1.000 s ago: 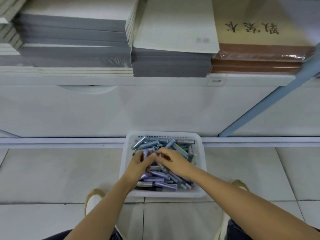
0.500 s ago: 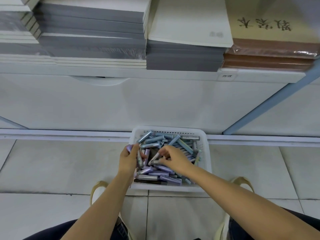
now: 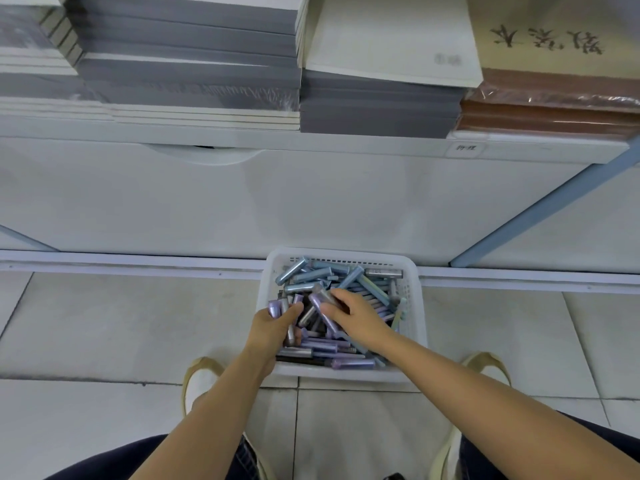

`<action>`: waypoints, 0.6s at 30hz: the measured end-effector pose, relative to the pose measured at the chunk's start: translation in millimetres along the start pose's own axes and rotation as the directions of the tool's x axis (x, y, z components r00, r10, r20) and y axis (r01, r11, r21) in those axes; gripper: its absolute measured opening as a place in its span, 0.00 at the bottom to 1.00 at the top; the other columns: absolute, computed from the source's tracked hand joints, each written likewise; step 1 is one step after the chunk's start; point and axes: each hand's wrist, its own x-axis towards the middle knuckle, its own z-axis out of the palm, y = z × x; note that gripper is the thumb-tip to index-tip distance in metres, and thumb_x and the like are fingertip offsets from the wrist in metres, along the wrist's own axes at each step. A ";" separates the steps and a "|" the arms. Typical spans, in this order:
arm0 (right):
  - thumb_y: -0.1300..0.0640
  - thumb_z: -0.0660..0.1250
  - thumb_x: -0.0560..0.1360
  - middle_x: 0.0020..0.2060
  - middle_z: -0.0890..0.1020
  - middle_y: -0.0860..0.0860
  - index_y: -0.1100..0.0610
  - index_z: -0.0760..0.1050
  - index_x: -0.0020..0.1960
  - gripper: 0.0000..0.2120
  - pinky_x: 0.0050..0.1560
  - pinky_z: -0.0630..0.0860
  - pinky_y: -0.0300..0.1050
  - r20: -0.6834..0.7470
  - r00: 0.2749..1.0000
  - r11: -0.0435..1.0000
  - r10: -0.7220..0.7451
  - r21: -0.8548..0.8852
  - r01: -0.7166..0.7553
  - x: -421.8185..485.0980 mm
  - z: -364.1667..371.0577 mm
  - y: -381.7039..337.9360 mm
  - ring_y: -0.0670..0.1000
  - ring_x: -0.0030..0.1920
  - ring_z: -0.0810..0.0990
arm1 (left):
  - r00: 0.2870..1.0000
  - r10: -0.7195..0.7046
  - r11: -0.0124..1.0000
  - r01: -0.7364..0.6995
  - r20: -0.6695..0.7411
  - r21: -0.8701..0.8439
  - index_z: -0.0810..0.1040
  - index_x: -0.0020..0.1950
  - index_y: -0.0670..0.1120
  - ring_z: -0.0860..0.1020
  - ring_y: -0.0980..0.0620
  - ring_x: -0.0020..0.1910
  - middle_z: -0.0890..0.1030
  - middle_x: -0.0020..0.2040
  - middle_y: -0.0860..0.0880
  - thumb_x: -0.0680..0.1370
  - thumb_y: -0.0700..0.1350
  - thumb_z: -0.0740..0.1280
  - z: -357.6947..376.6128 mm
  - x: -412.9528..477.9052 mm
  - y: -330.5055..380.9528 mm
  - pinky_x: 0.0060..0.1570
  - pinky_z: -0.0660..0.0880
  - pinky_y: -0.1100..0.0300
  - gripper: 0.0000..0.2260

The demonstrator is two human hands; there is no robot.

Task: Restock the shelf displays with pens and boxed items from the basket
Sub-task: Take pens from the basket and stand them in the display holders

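White plastic basket [image 3: 412, 306], perforated walls; pens [image 3: 313, 275] glossy, metallic sheen. Floor [image 3: 121, 323] smooth matt tile. Brown books [image 3: 554, 109] in shiny plastic wrap; shelf [image 3: 242, 138] matt white.

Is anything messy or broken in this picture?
Only the pens look messy: they lie jumbled and criss-crossed in the white basket, pointing every way. None have spilled onto the floor, and nothing looks broken. The clear wrap on the brown books is crinkled.
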 end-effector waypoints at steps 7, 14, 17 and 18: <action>0.54 0.63 0.80 0.42 0.84 0.55 0.56 0.79 0.55 0.08 0.43 0.80 0.49 -0.095 0.995 0.902 -0.027 0.427 0.066 2.2 -18.7 -43.3 0.53 0.42 0.83 | 0.973 0.132 0.968 -0.084 0.192 -0.237 0.81 0.51 0.37 0.82 0.46 0.38 0.83 0.42 0.38 0.76 0.45 0.69 32.2 -21.9 38.6 0.39 0.81 0.56 0.12; 0.58 0.62 0.81 0.39 0.79 0.54 0.56 0.78 0.57 0.08 0.36 0.75 0.40 -0.153 0.974 0.853 -0.169 0.472 0.222 -4.1 -69.4 -110.7 0.49 0.37 0.78 | 0.940 0.293 0.935 -0.242 0.178 -0.258 0.81 0.44 0.33 0.79 0.44 0.38 0.80 0.40 0.35 0.73 0.47 0.72 57.3 -57.2 109.2 0.46 0.79 0.54 0.15; 0.59 0.61 0.82 0.41 0.80 0.56 0.62 0.73 0.62 0.12 0.39 0.80 0.42 -0.142 0.973 0.844 -0.185 0.484 0.231 -15.3 -93.1 -141.1 0.49 0.37 0.81 | 0.897 0.419 0.903 -0.397 0.137 -0.163 0.79 0.38 0.37 0.78 0.48 0.36 0.79 0.36 0.38 0.76 0.51 0.68 60.9 -77.1 134.4 0.43 0.78 0.58 0.17; 0.59 0.60 0.82 0.40 0.81 0.55 0.62 0.72 0.61 0.11 0.41 0.80 0.43 -0.158 0.968 0.856 -0.194 0.455 0.246 -20.6 -101.9 -151.3 0.50 0.38 0.81 | 0.874 0.466 0.883 -0.451 0.136 -0.132 0.78 0.31 0.39 0.75 0.52 0.28 0.77 0.28 0.43 0.77 0.52 0.66 62.0 -84.9 141.8 0.33 0.74 0.65 0.21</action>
